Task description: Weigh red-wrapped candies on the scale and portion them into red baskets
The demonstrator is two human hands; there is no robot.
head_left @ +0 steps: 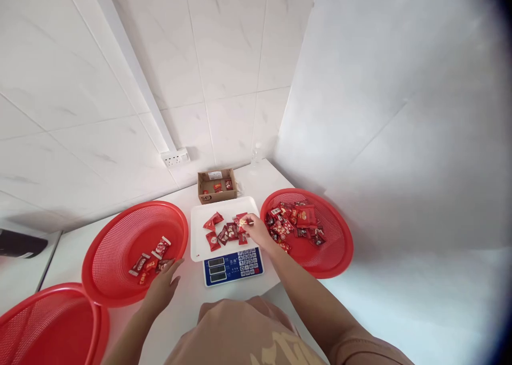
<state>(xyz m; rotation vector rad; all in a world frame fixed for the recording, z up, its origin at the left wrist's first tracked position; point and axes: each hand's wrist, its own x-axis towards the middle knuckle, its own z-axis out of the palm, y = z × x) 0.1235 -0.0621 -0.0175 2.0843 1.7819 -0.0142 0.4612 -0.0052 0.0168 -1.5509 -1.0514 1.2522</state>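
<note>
My right hand [256, 230] is over the right part of the white scale tray [199, 250], its fingers closed on a small red candy packet [242, 221]. Several red and dark red wrapped candies [223, 234] lie on the tray to the left of it. My left hand [163, 286] is at the near right rim of the left red basket [108, 248], fingers stretched out and thumb apart, holding nothing that I can see. A few wrapped candies [139, 265] lie in that basket, partly hidden by this hand. Below the tray shows the scale's blue keypad panel [234, 266].
On the right, a red basket [342, 248] holds many red candy packets. Behind the tray stands a cardboard box [218, 197] with a few packets inside. A clear bottle [256, 154] is near the wall. Another red basket [102, 327] sits at the lower left.
</note>
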